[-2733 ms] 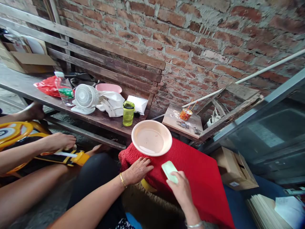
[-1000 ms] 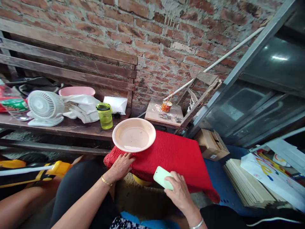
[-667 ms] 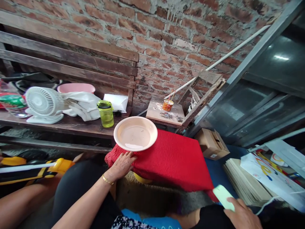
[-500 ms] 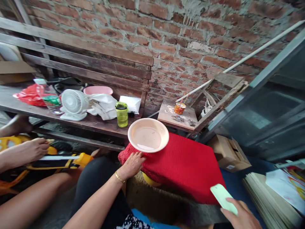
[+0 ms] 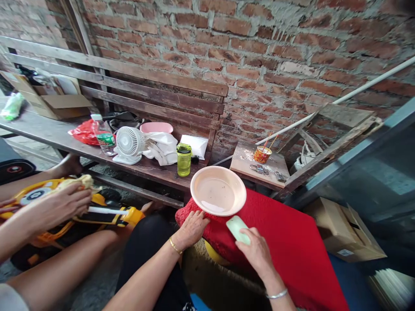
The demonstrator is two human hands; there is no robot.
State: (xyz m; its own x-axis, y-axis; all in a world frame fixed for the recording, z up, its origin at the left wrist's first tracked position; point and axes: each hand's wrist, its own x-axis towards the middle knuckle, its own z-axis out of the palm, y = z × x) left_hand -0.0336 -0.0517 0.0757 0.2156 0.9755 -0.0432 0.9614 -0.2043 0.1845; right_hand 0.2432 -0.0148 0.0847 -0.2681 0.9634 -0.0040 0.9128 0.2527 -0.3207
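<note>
On the near left corner of the red cloth my left hand, with a gold bangle at its wrist, lies with its fingers stretched out. It is just below the rim of a cream basin that holds water with a few specks in it. My right hand grips the lower end of a pale green phone, a flat rounded slab held over the cloth close to the basin's front edge. A silver bangle circles that wrist.
A wooden bench carries a fan, a yellow-green bottle and a pink basin. To the right are a small board with a paper cup and a cardboard box. At left, another person's hand is over a yellow toy vehicle.
My right hand has brought the phone left and up, from the cloth's lower right to beside the basin. My left hand stays at the cloth's corner. The view has turned left.
</note>
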